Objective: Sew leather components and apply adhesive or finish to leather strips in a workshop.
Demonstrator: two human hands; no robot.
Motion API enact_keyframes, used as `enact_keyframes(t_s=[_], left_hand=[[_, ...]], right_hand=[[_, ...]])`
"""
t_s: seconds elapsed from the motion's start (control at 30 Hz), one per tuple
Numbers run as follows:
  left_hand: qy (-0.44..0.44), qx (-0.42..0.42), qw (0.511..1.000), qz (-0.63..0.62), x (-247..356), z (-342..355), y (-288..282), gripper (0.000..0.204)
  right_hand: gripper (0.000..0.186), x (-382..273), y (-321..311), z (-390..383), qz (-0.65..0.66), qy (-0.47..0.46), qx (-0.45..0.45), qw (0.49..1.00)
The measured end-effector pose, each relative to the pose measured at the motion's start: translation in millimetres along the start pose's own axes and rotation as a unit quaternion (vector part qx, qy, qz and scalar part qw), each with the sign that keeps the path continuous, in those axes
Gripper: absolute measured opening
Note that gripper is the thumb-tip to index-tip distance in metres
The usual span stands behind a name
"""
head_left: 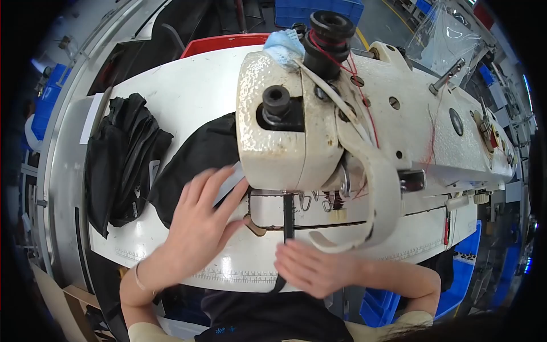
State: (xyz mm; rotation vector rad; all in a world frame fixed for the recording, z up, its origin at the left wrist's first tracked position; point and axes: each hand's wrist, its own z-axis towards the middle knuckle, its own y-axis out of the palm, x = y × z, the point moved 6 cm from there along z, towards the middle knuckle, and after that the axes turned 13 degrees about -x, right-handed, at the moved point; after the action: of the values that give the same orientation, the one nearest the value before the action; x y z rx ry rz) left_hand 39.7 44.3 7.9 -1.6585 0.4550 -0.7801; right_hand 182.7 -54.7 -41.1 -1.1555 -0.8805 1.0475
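Beyond a white surface (165,74), grey floor with a blue crate (290,14), and a red bin (222,41) just past the far edge. On the surface, a cream sewing machine (273,162) with black knobs on top, red thread (373,122) trailing over the body, a light blue cloth (284,48) tucked beside the tallest knob, and a curved white guard (384,194) reaching down at the front. Along the near edge, printed ruler marks (245,277). From beneath the machine head, a narrow black strap (289,219) running straight toward the near edge and under the right hand (310,271), fingers together and bent over it; cannot tell whether pinched or only pressed. Well apart from that, to the left, the left hand (199,231), blurred, fingers spread at the edge of black cloth (196,157) lying partly behind the machine head. Between those fingers, a pale strip (229,182); cannot tell whether gripped. Farther left, a crumpled black bundle (122,154).
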Motion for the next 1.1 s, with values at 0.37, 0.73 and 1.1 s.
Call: enact_keyframes(t_s=[0.37, 0.73, 1.1], left_hand=[[-0.086, 0.196, 0.950, -0.226, -35, -73, -36, 0.023], [-0.029, 0.107, 0.983, -0.149, 23, -57, -70, 0.019], [-0.033, 0.108, 0.981, -0.159, 8, -49, -79, 0.018]], right_hand=[[0.033, -67, -30, 8, 0.112, -0.100, 0.119, 0.981], [0.027, 68, -4, 82, 0.197, 0.246, 0.203, 0.927], [0.021, 65, 7, 70, 0.159, 0.190, 0.172, 0.953]])
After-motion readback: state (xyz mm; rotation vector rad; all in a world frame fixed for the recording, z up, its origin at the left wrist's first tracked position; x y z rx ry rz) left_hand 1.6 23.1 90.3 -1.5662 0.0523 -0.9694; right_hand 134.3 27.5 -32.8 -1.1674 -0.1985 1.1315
